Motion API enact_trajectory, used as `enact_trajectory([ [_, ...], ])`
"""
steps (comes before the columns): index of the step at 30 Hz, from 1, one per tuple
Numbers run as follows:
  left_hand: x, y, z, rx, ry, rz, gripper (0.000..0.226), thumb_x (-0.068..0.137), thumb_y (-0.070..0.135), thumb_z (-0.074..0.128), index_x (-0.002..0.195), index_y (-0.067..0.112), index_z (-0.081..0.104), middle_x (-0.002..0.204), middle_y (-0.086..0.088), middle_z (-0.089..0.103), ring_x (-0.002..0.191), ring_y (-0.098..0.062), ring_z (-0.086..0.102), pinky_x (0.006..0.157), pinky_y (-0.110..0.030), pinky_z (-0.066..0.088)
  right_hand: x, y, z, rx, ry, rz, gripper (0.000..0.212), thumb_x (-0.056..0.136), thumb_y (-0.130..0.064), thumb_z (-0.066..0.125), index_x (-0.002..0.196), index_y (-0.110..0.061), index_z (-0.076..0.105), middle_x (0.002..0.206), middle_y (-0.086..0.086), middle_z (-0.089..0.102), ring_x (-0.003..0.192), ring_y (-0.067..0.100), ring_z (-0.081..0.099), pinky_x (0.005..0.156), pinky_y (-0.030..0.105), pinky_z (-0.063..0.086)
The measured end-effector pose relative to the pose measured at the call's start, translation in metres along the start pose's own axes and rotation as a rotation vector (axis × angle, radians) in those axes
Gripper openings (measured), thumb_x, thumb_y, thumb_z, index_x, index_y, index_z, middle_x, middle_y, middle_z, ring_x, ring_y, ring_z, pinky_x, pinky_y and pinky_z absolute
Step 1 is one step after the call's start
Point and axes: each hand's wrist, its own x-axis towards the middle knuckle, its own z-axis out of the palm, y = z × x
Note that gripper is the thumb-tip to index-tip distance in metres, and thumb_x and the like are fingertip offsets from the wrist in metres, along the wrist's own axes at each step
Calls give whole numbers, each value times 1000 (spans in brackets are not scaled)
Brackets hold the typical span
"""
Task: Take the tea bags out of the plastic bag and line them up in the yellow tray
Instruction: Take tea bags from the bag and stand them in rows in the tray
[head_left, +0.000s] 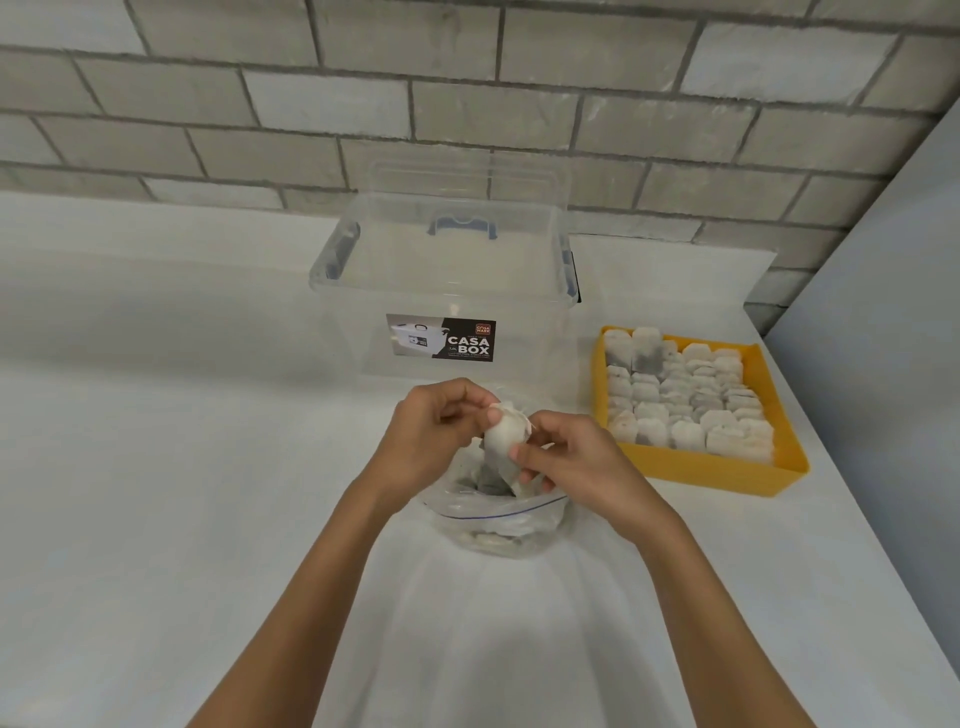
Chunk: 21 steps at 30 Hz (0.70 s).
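Note:
Both my hands hold a small bunch of white tea bags (503, 448) just above the mouth of the clear zip plastic bag (501, 525) on the white table. My left hand (434, 431) pinches the bunch's top. Lower on its right side, the fingers of my right hand (563, 460) pinch it. More tea bags lie inside the plastic bag. The yellow tray (717, 470) stands to the right, packed with several rows of tea bags (685, 395).
A clear lidded storage box (447, 291) with a blue handle and a "CASA BOX" label stands right behind the hands. A brick wall runs behind the white table (182, 467). A pale panel rises at the far right, past the tray.

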Motion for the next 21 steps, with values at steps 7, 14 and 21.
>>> enact_trajectory([
  [7,-1,-1,6,-45,205,5,12,82,22,74,93,25,69,82,1,71,72,-9,59,65,-23,48,-2,-8,2,237,89,12,14,88,-10,65,75,-15,65,58,-4,64,54,12,62,50,22,46],
  [14,4,15,9,-61,81,65,6,82,13,73,86,17,72,79,-7,70,71,-8,61,60,-16,48,-6,-6,-7,363,95,-11,16,86,-12,68,72,-4,63,57,0,61,55,12,59,49,20,47],
  [21,24,44,25,-41,29,155,3,84,13,71,85,16,70,81,-6,70,71,-9,61,62,-20,49,-12,0,-46,523,203,18,34,88,-20,64,96,13,61,72,11,61,59,11,61,52,20,46],
])
